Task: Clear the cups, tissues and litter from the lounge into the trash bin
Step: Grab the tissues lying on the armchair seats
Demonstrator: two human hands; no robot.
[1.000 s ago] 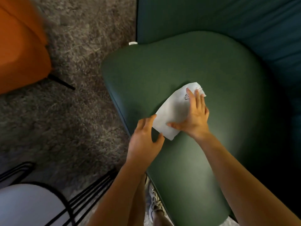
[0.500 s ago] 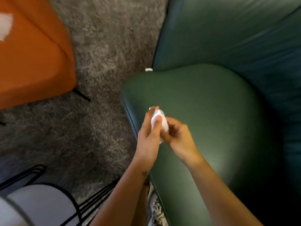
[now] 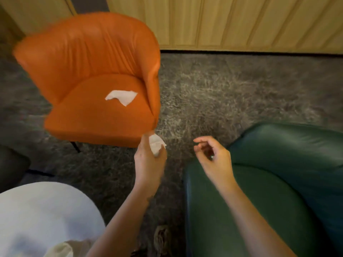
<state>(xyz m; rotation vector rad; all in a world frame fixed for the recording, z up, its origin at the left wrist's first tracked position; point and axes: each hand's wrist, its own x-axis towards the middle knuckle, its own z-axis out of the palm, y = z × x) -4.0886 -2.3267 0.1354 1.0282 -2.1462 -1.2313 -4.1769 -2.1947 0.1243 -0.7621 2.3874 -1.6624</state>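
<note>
Bare carpet runs open between the orange chair and the green sofa — a free lane to the panelled wall. The chair's back and arms fence its seat, open only in front; a white table blocks lower left.

The left hand grips a crumpled tissue; the right hand hangs loosely curled. Another tissue lies on the orange chair.
</note>
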